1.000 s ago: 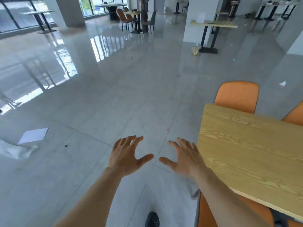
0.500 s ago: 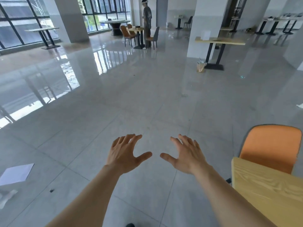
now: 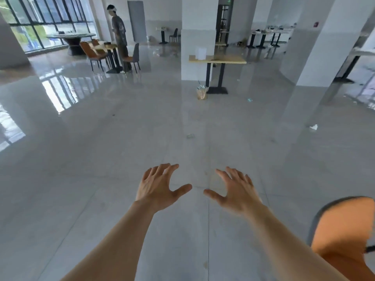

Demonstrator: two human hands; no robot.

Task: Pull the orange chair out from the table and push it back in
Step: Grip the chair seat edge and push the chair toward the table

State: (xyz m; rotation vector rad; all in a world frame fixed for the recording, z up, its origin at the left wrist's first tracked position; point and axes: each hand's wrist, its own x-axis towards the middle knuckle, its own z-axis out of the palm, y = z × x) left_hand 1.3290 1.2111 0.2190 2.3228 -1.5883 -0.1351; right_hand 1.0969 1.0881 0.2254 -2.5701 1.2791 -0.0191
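An orange chair (image 3: 343,230) with a dark rim shows at the bottom right corner, partly cut off by the frame edge and by my right forearm. The table it belongs to is out of view. My left hand (image 3: 160,187) and my right hand (image 3: 235,191) are held out in front of me over the bare floor, palms down, fingers spread, holding nothing. Both hands are to the left of the chair and do not touch it.
Glossy grey tiled floor (image 3: 121,159) stretches ahead. A white pillar (image 3: 199,37) with a wooden high table (image 3: 217,58) and a paper bag (image 3: 202,92) stands ahead. A person (image 3: 119,33) stands by a far-left table with chairs (image 3: 91,53). Paper scraps (image 3: 313,127) lie on the floor.
The view has lifted and swung left: the wooden table has slid out of frame and the orange chair has moved to the bottom right corner. My hands stay spread and empty.
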